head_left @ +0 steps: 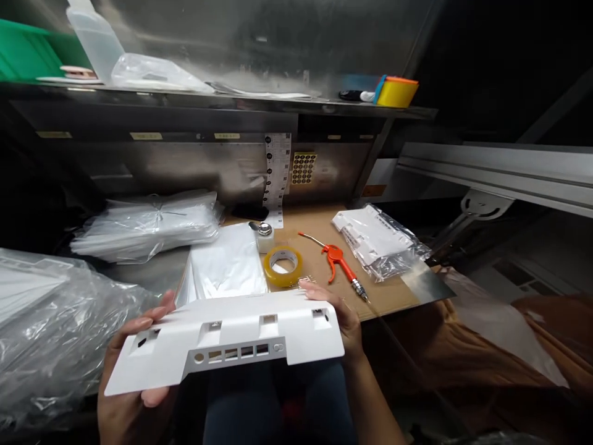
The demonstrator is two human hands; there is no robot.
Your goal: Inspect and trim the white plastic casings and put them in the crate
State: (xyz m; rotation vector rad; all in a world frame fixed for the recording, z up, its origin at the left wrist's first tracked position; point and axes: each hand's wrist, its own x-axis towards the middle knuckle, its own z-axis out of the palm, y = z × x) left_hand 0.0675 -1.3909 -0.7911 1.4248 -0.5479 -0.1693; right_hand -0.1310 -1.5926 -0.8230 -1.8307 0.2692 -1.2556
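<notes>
Between my two hands is a white plastic housing (236, 321), held above the front edge of the bench with its row of port cut-outs towards me. My left hand (134, 358) grips its left end, thumb below and fingers at the back edge. My right hand (340, 321) grips the right end, partly hidden behind it. Just beyond the housing lie a roll of yellow tape (267, 272) and a stack of white plastic bags (227, 256). An orange air blow gun (340, 259) rests to the right on the cardboard (319, 216).
Bundled clear bags (152, 225) lie at the back left, near a large plastic-wrapped pile (60, 334). A bagged white part (377, 238) sits at the right. A small dispenser bottle (265, 240) stands behind the tape. A steel shelf (259, 105) crosses above; a metal rail (504, 170) juts in from the right.
</notes>
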